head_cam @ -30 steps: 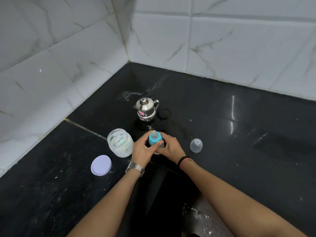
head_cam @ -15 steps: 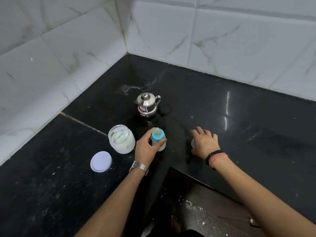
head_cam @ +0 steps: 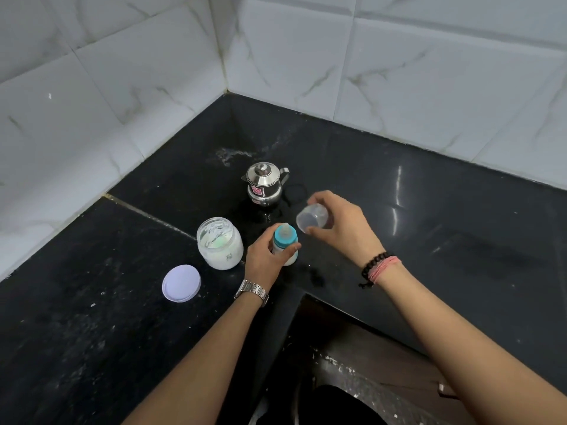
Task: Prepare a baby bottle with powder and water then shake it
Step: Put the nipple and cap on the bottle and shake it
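Standing upright on the black desk [head_cam: 429, 210], a small baby bottle [head_cam: 286, 245] with a turquoise collar and a pale teat sits near the middle of the scene, its body white with what looks like milky liquid, though fingers cover much of it. The left hand [head_cam: 266, 257] grips the bottle from the left, fingers curled round its body and the thumb laid across the near side; a metal watch [head_cam: 252, 291] sits on that wrist. Just right of the bottle and a little above it, the right hand [head_cam: 343, 227] pinches a clear plastic cap [head_cam: 312, 218] between thumb and fingers, the cap tilted with its open mouth turned toward the camera and clear of the bottle's teat. A dark bead bracelet and pink thread bands [head_cam: 379, 268] circle the right wrist.

Left of the bottle, just beside the left hand, stands an open clear jar [head_cam: 220, 243] holding white powder. Its round pale lid [head_cam: 181, 283] lies flat on the desk farther left and nearer, apart from the jar. Beyond the bottle, toward the far corner, a small lidded steel pot [head_cam: 264, 184] with a spout and a pink sticker stands on the desk, a wet patch shining around its base. White marble-look wall tiles [head_cam: 399, 72] rise behind the desk on the left and far sides, meeting in a corner. Near the bottom, the desk edge drops away to a darker area.
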